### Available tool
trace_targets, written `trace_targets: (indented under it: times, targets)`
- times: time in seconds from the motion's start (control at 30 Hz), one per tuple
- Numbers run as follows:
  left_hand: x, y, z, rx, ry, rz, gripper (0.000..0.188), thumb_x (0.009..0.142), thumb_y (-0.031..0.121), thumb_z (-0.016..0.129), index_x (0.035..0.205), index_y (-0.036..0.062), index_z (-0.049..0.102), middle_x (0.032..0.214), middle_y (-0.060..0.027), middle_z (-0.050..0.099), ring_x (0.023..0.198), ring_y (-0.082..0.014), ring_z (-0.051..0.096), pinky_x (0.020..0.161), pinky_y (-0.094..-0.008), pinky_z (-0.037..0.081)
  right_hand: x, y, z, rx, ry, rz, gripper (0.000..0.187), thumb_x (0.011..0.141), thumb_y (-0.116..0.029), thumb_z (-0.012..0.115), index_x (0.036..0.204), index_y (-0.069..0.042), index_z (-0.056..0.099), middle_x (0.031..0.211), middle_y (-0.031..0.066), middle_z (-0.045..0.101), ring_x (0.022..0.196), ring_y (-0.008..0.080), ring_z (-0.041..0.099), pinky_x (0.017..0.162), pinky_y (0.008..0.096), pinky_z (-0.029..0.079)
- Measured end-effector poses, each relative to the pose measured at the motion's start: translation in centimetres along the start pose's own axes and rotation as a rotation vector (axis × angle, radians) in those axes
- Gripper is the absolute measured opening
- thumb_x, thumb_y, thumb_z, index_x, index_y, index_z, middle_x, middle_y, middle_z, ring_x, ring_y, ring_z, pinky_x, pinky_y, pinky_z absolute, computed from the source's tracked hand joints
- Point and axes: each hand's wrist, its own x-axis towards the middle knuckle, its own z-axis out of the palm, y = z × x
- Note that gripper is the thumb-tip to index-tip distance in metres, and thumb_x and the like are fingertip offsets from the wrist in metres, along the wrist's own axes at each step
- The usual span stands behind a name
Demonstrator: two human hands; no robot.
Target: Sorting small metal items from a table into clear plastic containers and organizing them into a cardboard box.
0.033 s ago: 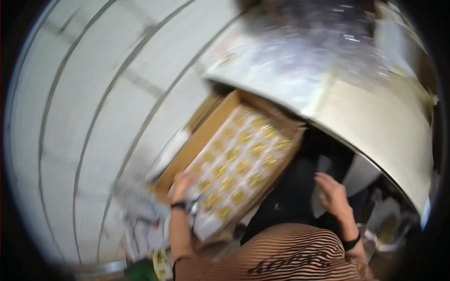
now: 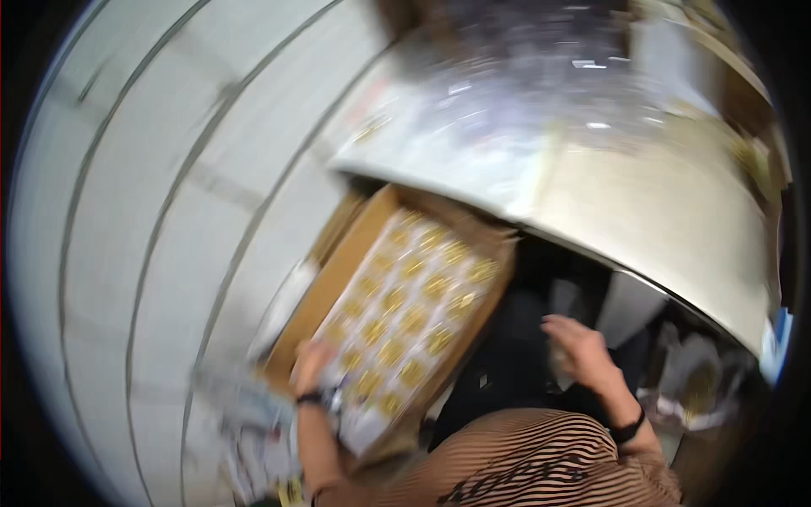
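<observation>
A cardboard box (image 2: 291,334) lies slanted on my left, filled with rows of gold-coloured round pieces (image 2: 391,351) in clear wrapping on a white layer. My left hand (image 2: 312,365) is at the box's near left corner, over its inner edge; motion blur hides what its fingers do. On the other side, my right hand (image 2: 583,351) hovers above my dark-clothed lap, its fingers stretched out toward the left. A pale, see-through patch shows beneath that hand, too blurred to identify. The right hand appears to hold nothing.
Ahead stands a cream-topped table (image 2: 642,198) with shiny clear plastic bags (image 2: 541,93) piled on it. Clear bags (image 2: 697,384) sit at the lower right, below the tabletop. More plastic packaging (image 2: 262,431) lies left of my left forearm. Large pale floor tiles (image 2: 203,228) stretch leftward.
The view has shifted, so the box, table and both hands appear farther left and slightly lower. Both hands keep about the same places relative to the box and my lap.
</observation>
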Motion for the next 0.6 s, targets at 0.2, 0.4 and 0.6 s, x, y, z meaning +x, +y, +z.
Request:
trace_targets:
  times: [0.2,0.4,0.6]
  targets:
    - [-2.1,9.4,-0.1,0.305,0.162,0.245,0.019,0.083,0.011,0.063,0.089,-0.007,0.064,0.083,-0.0118,0.067,0.082,-0.02,0.064,0.072,-0.0341,0.05,-1.5,3.1,-5.9,-0.182,0.195,0.025,0.031,0.077,-0.006,0.062,0.108,-0.001,0.059,0.114,0.0155,0.06,0.098,0.0299,0.062,0.077,0.0373,0.055]
    - [-2.8,31.6,15.8,-0.072,-0.485,0.355,0.016,0.087,0.005,0.059,0.099,-0.0062,0.063,0.087,-0.0094,0.068,0.085,-0.0164,0.064,0.076,-0.0276,0.049,0.2,16.7,-18.4,-0.486,0.136,0.35,0.031,0.068,0.001,0.054,0.098,0.0,0.06,0.108,0.0177,0.061,0.1,0.0343,0.059,0.078,0.0415,0.051]
    - [1.1,46.4,37.3,0.403,-0.811,0.892,0.026,0.088,0.013,0.06,0.107,-0.0039,0.06,0.106,-0.0131,0.064,0.099,-0.0209,0.062,0.083,-0.0313,0.05,10.0,38.1,-29.8,-0.696,0.285,0.799,0.023,0.078,-0.013,0.056,0.095,-0.001,0.065,0.102,0.0219,0.063,0.091,0.039,0.062,0.077,0.0444,0.051]
